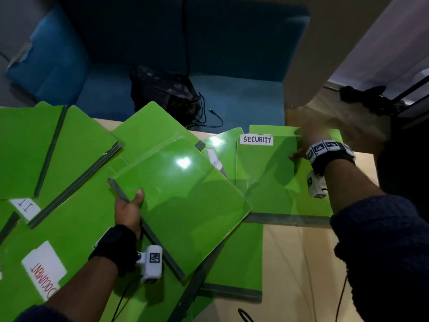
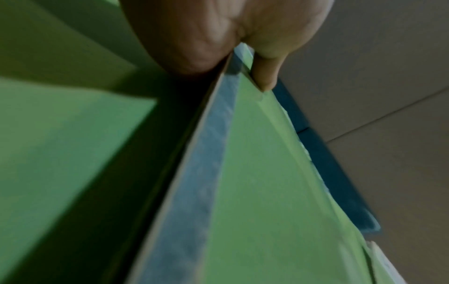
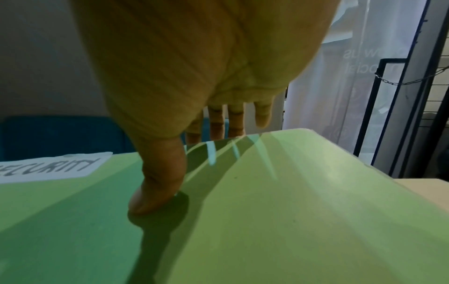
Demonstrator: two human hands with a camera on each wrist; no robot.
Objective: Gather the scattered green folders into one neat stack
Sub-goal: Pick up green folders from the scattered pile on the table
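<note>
Several green folders with grey spines lie scattered and overlapping on a beige table [image 1: 301, 263]. My left hand [image 1: 132, 202] grips one unlabelled green folder [image 1: 185, 196] by its grey spine, thumb on top, and holds it tilted above the others. The left wrist view shows the left hand [image 2: 245, 63] pinching that folder's [image 2: 272, 192] spine. My right hand [image 1: 300, 146] holds the far edge of the folder labelled SECURITY [image 1: 271, 182]. In the right wrist view the thumb [image 3: 157, 188] presses on the SECURITY folder's cover [image 3: 279, 221], and the fingers [image 3: 216, 123] reach past its far edge.
More green folders lie at the left, one labelled IT [image 1: 25, 208] and one labelled DOCUMENT [image 1: 44, 270]. Behind the table stands a blue sofa [image 1: 232, 54] with a black bag [image 1: 162, 91] and a cable. A black metal rack [image 3: 401, 115] stands at the right.
</note>
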